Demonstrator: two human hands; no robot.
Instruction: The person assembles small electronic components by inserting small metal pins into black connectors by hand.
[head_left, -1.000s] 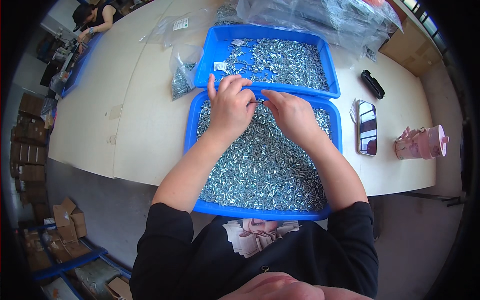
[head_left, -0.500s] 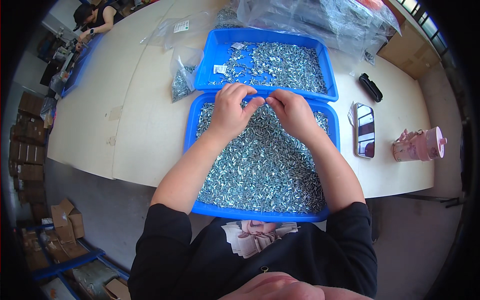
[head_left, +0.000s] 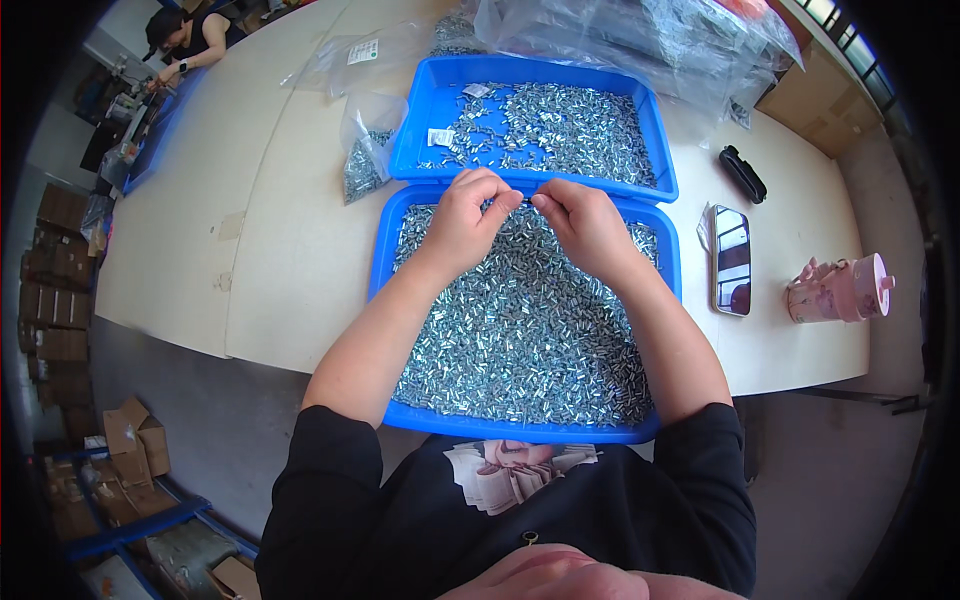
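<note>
Here left hand (head_left: pixel 464 222) and right hand (head_left: pixel 588 228) nearly meet, fingers curled, grip unclear, over silvery metal cylinders (head_left: pixel 530 330) at the nearer rectangular blue tray's (head_left: pixel 520 432) far end.

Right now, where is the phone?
In the head view, the phone lies on the table, right of the near blue tray, below a small black object and left of the pink bottle.

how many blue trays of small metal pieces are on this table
2: the nearer tray, below the left hand and right hand, and the farther tray, just beyond it. A blue item beside the co-worker may be another; its contents can't be made out.
</note>
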